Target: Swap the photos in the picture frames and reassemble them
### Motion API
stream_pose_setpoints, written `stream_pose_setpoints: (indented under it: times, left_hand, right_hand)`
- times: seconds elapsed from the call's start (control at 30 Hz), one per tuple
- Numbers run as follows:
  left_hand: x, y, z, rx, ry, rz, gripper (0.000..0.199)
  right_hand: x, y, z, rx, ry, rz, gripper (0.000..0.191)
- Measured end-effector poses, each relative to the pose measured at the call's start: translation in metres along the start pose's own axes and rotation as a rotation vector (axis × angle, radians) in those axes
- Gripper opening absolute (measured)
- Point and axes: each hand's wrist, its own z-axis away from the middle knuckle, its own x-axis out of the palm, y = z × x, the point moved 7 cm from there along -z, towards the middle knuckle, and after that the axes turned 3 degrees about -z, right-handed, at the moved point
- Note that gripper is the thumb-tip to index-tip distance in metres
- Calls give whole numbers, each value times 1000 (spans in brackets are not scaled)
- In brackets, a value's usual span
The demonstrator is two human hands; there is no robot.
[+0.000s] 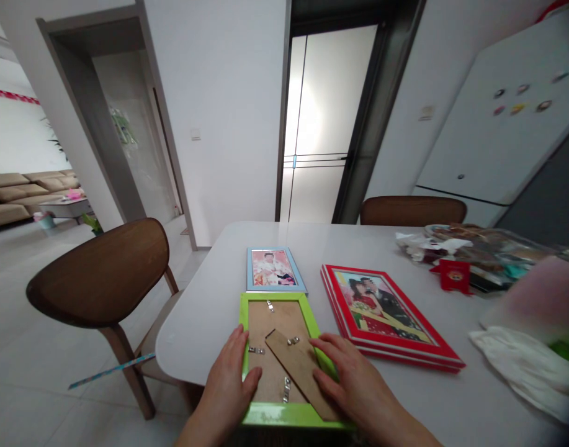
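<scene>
A light-green picture frame (279, 414) lies face down at the near edge of the table, its brown backing board showing. Several metal turn clips (286, 390) sit on the board, and a brown stand leg (296, 372) slants across it. My left hand (231, 379) grips the frame's left side, thumb on the backing and fingers along the outer edge. On the opposite side, my right hand (352, 379) holds the right edge, its thumb near the stand leg. A light-blue picture frame (273, 288) lies face up just beyond. To the right are stacked red picture frames (337, 307), a couple's photo on top.
White table (200, 329) beneath everything. At right are a red card box (454, 275), a white cloth (521, 366) and cluttered plastic packaging (489, 242). Brown chairs stand at left (102, 273) and at the far side (413, 210). A patterned strip (112, 370) juts out by the left chair.
</scene>
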Motion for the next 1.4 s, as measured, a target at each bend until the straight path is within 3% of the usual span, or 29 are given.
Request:
stream_pose_setpoints:
  times: [0.13, 0.23, 0.47, 0.8, 0.9, 1.13, 1.27, 1.4]
  left_hand:
    - [2, -2, 2, -1, 29, 50, 50]
    - [2, -1, 3, -3, 23, 57, 51]
    - [4, -3, 4, -2, 29, 60, 52]
    - [0, -4, 5, -11, 76, 148, 53]
    - [2, -4, 4, -9, 67, 123, 52]
    - [6, -5, 3, 2, 27, 83, 52]
    - [5, -4, 4, -10, 5, 93, 54]
    - [5, -4, 4, -24, 2, 130, 54]
  right_hand:
    - [18, -40, -6, -311, -158, -25, 24]
    - [27, -53, -7, -380, -246, -56, 17]
    - [30, -56, -7, -383, -266, -26, 15]
    - [30, -60, -9, -358, -183, -13, 13]
    - [33, -66, -21, -329, -149, 26, 13]
    - [61, -81, -56, -244, -94, 190, 16]
    - [61, -70, -64, -204, -46, 201, 20]
    - [48, -42, -80, -98, 41, 221, 23]
